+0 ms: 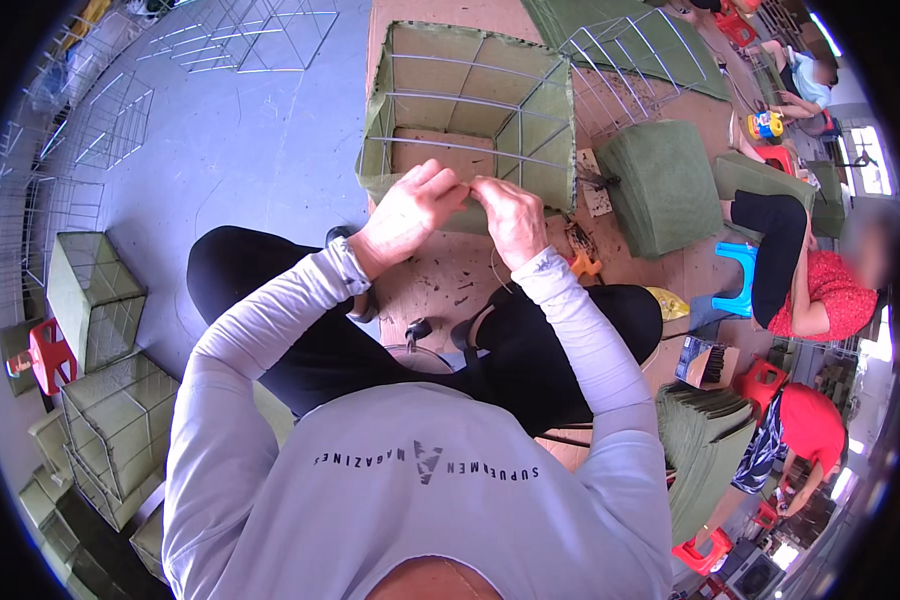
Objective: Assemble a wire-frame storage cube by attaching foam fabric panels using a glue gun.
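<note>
Before me stands a box-shaped wire frame partly covered with green cloth. At its near edge, my left hand is closed, thumb and fingers pinched together. Close beside it, my right hand is also closed, its fingertips almost meeting those of the left. Whatever lies between the fingertips is too small to make out. A thin strand hangs below the right hand.
A stack of green cloth pieces lies to the right, by another wire frame. More frames stand far left; covered boxes stand left. Orange-handled scissors lie near my right knee. Several people work at right, near a blue stool.
</note>
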Demonstrator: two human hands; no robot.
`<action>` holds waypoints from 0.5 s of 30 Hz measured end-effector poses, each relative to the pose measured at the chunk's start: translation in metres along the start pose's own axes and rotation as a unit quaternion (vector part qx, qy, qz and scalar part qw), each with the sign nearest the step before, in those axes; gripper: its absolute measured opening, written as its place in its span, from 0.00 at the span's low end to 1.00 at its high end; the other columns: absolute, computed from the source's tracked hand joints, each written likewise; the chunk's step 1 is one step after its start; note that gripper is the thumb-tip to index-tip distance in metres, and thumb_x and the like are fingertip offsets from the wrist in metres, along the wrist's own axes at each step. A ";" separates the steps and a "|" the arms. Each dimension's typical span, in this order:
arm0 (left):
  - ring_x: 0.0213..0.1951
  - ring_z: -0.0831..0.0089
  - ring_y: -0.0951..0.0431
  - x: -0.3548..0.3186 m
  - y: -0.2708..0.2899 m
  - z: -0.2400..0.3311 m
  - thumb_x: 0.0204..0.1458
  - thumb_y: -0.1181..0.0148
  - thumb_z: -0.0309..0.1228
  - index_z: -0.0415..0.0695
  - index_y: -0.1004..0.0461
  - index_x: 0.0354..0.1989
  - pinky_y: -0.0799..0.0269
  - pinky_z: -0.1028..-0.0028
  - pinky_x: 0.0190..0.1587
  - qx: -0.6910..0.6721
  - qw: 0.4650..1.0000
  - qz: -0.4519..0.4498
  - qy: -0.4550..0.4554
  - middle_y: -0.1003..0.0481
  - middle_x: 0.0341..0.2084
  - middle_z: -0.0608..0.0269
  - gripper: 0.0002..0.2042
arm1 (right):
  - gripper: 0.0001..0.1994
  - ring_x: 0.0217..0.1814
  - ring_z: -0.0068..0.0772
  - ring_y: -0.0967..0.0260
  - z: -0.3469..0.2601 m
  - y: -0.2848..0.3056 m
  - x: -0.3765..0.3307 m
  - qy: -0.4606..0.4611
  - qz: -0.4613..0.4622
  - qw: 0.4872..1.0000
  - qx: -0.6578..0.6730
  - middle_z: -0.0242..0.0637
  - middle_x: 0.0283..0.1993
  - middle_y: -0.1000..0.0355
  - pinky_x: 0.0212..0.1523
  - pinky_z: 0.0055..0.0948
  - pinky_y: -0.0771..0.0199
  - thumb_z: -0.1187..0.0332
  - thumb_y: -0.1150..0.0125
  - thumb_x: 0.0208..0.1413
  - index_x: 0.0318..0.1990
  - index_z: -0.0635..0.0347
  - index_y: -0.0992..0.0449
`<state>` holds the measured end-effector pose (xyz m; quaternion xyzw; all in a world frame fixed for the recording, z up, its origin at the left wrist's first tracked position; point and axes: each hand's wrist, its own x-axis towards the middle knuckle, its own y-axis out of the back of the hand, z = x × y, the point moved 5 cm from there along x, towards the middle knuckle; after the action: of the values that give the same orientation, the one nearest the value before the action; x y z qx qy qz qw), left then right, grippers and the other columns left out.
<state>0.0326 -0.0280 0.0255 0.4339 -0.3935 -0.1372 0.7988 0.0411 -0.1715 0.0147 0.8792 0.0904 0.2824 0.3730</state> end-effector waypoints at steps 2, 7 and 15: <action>0.37 0.60 0.29 0.005 -0.004 -0.001 0.44 0.41 0.21 0.38 0.25 0.38 0.29 0.67 0.40 -0.018 1.000 -0.013 -0.014 0.31 0.32 0.59 0.11 | 0.03 0.36 0.47 0.26 0.000 0.006 0.002 -0.025 0.001 1.000 0.012 0.43 0.34 0.24 0.37 0.37 0.26 0.74 0.43 0.55 0.32 0.64 0.27; 0.35 0.59 0.28 0.004 -0.007 -0.013 0.45 0.40 0.22 0.37 0.24 0.34 0.29 0.66 0.38 -0.132 0.991 -0.024 0.019 0.30 0.29 0.57 0.07 | 0.07 0.42 0.44 0.24 0.001 0.011 -0.001 -0.105 -0.060 0.991 0.048 0.47 0.37 0.24 0.41 0.34 0.24 0.75 0.44 0.56 0.40 0.64 0.24; 0.31 0.55 0.24 0.017 -0.012 -0.029 0.50 0.40 0.25 0.35 0.22 0.33 0.29 0.64 0.36 -0.235 0.963 -0.081 0.102 0.27 0.26 0.53 0.06 | 0.15 0.56 0.46 0.31 -0.023 -0.003 -0.026 0.072 0.050 0.983 -0.159 0.48 0.48 0.28 0.57 0.38 0.30 0.76 0.45 0.48 0.45 0.69 0.26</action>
<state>0.0671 -0.0278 0.0153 0.2765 -0.2297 -0.2451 0.9004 0.0071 -0.1646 0.0142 0.7894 0.0274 0.3743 0.4858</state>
